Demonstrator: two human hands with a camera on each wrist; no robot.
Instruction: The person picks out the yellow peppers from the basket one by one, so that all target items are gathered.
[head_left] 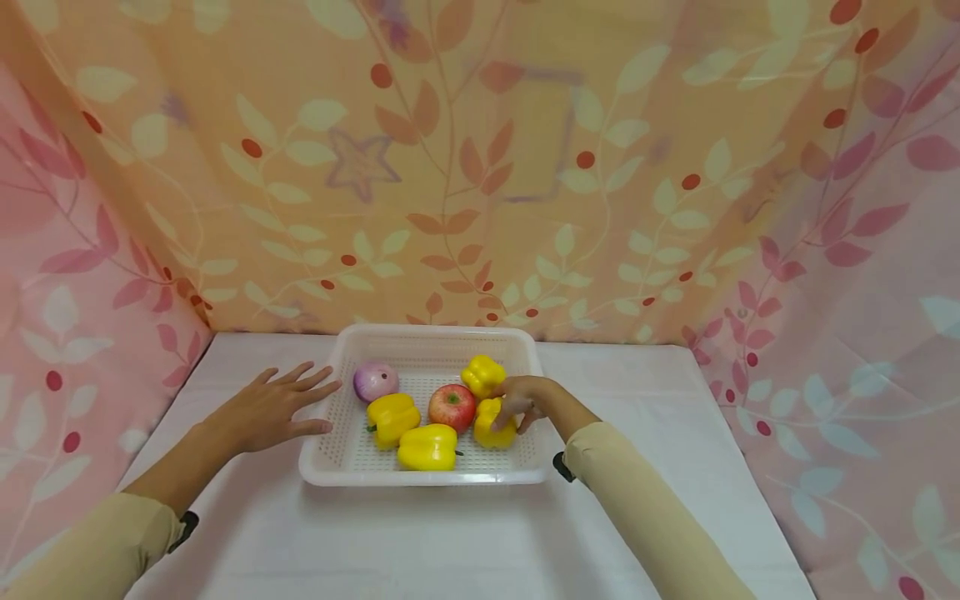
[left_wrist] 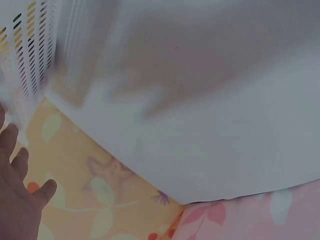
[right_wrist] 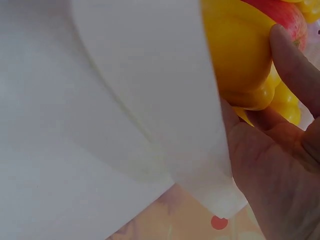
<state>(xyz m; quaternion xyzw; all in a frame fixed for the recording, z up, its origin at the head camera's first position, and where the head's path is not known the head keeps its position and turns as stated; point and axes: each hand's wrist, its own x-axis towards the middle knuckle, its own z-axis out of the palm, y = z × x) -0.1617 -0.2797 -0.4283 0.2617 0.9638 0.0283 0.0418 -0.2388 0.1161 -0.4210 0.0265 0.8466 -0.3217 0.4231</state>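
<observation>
A white perforated plastic basket [head_left: 420,478] holds a purple onion [head_left: 376,382], a red apple [head_left: 452,407] and several yellow bell peppers. At the basket's right side, my right hand [head_left: 528,395] grips one yellow bell pepper [head_left: 491,425]. In the right wrist view the thumb [right_wrist: 295,65] lies along that pepper [right_wrist: 237,55], with the other fingers curled on its far side, partly hidden by the basket wall. My left hand [head_left: 273,410] is spread beside the basket's left rim, holding nothing. Its fingers also show at the left edge of the left wrist view.
Another yellow pepper [head_left: 483,375] sits behind the gripped one. Two more, one at centre left [head_left: 393,419] and one in front [head_left: 427,447], lie near the apple. The basket stands on a white-covered table [head_left: 420,542], with floral curtains [head_left: 465,167] behind and at both sides.
</observation>
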